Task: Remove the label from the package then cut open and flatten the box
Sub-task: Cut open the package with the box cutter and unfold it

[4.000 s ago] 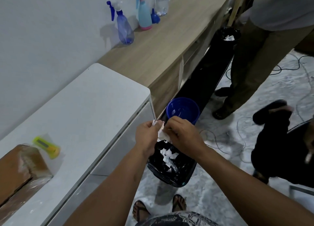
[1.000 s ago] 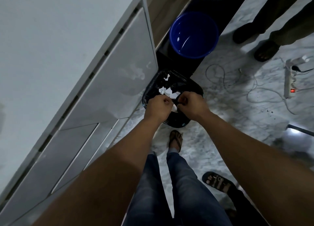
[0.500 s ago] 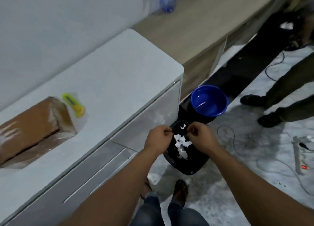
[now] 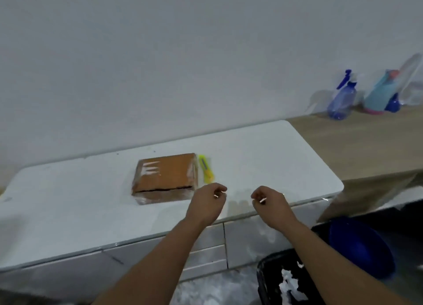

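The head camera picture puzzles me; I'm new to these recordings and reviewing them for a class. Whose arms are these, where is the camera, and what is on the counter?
The camera is worn on a person's head, looking forward and down, so the two bare arms reaching in from below are the wearer's own. No machine is involved. The left hand and right hand hover over the front edge of a white counter, fingers loosely curled; each seems to have a tiny pale scrap at its fingertips, but that is too small to be sure. On the counter lies a brown cardboard box wrapped in clear tape, with a yellow utility knife just beside it. Below at right stands a black bin holding torn white paper.
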`<state>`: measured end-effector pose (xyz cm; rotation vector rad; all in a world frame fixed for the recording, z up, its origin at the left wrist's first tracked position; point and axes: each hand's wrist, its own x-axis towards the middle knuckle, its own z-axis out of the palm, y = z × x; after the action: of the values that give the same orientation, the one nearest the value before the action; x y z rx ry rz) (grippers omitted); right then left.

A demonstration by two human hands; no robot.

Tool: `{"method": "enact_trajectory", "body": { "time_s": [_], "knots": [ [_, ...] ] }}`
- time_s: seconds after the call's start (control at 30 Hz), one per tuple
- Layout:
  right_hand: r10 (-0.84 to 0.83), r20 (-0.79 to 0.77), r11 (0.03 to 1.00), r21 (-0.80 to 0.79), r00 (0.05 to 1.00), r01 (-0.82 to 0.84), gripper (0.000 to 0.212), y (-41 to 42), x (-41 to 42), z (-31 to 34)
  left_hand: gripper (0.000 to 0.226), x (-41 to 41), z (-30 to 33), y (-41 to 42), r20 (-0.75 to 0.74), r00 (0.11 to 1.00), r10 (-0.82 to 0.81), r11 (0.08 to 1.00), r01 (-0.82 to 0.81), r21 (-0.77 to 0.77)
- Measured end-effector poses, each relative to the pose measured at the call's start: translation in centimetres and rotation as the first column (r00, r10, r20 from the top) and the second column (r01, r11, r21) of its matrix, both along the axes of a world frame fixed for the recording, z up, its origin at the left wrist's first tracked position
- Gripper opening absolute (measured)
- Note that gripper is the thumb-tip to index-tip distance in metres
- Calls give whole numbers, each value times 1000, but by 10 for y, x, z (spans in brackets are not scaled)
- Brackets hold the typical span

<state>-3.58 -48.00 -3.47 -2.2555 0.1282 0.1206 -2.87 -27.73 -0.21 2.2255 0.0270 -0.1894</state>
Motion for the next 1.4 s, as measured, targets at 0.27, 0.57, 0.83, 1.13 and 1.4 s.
{"method": "enact_trajectory", "body": {
  "time_s": [0.27,0.57,0.83,1.13,1.4],
  "knots": [
    [137,-14,989,-50,990,-138,14,95,61,2,25,27,6,129,115,981,153,984,-163,78],
    [35,-50,956,-288,998,-48,47,151,103,-16,141,55,-10,230,-72,997,-12,957,32,288],
    [-24,-110,903,-429,994,-25,44,167,130,-22,142,74,-38,240,-29,1000,-6,997,8,76],
    [-35,-164,955,-297,986,-16,60,160,150,-31,139,67,-42,236,1,994,107,993,-107,48],
    [-132,-285,988,43,949,150,13,150,156,-21,145,69,-41,233,-8,977,213,971,-210,115]
  ]
}}
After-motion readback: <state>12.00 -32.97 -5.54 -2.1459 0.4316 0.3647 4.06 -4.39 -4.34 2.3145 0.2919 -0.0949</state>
